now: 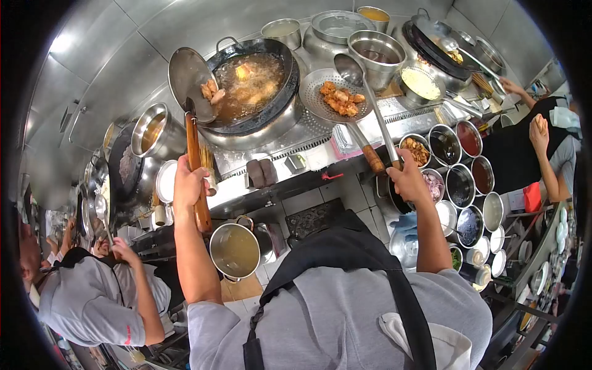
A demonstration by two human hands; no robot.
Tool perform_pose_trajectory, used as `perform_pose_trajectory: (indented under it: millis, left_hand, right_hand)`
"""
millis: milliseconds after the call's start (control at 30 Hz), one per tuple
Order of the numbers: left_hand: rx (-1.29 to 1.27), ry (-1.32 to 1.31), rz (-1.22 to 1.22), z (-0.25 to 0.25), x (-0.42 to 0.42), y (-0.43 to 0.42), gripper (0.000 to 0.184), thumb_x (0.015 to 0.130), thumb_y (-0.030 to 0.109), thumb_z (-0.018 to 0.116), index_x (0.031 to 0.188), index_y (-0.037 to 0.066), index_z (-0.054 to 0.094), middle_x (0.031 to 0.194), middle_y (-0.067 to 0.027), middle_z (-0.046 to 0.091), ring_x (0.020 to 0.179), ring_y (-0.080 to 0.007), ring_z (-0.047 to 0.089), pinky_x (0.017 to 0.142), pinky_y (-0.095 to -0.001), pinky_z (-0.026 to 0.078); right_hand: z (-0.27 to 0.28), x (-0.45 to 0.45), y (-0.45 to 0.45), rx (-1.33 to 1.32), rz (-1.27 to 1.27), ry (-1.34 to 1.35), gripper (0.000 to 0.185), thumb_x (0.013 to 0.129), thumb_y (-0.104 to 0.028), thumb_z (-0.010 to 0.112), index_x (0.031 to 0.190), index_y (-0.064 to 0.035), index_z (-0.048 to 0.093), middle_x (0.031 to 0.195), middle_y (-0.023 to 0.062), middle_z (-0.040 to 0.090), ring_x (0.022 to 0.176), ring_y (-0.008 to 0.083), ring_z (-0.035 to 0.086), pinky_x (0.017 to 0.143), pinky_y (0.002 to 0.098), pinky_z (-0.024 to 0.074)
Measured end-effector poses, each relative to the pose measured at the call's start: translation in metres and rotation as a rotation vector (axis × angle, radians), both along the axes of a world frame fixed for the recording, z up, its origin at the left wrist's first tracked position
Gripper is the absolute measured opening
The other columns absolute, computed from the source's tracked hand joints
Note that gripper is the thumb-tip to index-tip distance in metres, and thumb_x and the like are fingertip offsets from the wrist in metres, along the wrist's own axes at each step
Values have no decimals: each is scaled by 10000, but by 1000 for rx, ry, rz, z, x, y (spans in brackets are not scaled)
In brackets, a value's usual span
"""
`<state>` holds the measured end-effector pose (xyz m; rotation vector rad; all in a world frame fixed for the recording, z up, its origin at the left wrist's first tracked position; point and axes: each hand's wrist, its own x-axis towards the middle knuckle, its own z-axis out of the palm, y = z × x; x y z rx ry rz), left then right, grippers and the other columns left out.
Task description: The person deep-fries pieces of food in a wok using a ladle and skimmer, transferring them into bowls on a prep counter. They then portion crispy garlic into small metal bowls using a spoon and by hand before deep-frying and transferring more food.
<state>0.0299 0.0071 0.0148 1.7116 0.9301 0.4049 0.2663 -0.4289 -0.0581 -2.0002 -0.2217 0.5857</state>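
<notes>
My left hand [190, 185] is wrapped round the wooden handle of a strainer [185, 77]. Its tilted bowl holds browned pieces [213, 91] at the left edge of a wok [287, 58] of bubbling oil, where more pieces float. My right hand [407, 180] grips the long metal handle of a ladle [349, 69], whose bowl is above the counter right of the wok. A perforated skimmer [311, 105] with fried pieces [341, 98] rests beside the wok, its wooden handle close to my right hand.
Steel pots [376, 55] stand behind the skimmer. Several ingredient containers [459, 185] fill the right side. A pot of liquid [235, 251] is below my left forearm. Co-workers stand at the left [105, 296] and right [524, 148]; the right one reaches toward another wok [425, 52].
</notes>
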Motion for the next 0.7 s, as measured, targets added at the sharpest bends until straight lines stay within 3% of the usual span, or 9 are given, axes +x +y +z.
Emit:
perform_pose_trajectory:
  millis: [133,167,233,333,567,700]
  left_hand:
    - [114,-7,21,-6,12,-2,483,831,-17,530,1282,40,368,748,-76,542,477,-130,493,362,-299,403]
    - [84,-27,42,-1,16,-11,476,836,-7,535,1278,47,367,740,-76,540,471,-133,490,362,-305,401]
    - [-22,-34,61,18,18,-19,468,848,10,542,1280,57,370,730,-78,538,458,-144,484,361,-315,394]
    - [-43,-76,53,22,16,-10,481,856,0,534,1301,58,361,751,-81,554,496,-142,503,378,-324,410]
    - [128,34,85,23,15,13,503,842,-7,556,1315,-1,386,773,-98,589,508,-139,544,408,-300,472]
    - [205,115,96,15,21,14,508,814,-13,552,1299,1,400,770,-97,578,507,-150,538,413,-314,475]
  right_hand:
    - [-33,5,-8,55,21,-145,500,899,-122,628,1343,-91,400,667,17,498,437,90,435,381,276,324]
    - [-42,9,-11,-118,62,-342,513,890,-117,633,1346,-75,403,709,49,526,522,144,504,482,322,424]
    - [-30,3,-5,-247,49,-360,531,868,-148,637,1345,-56,422,968,262,665,955,436,647,811,489,482]
    - [-48,5,-7,-331,97,-446,545,872,-140,629,1367,-67,412,1023,273,664,997,458,630,829,510,480]
    - [-75,5,-8,-347,175,-389,600,872,-139,633,1414,-92,380,1085,258,667,1032,456,624,870,515,486]
    - [-106,9,-16,-27,133,-133,521,928,-262,649,1383,-61,497,1078,138,684,907,235,675,839,351,514]
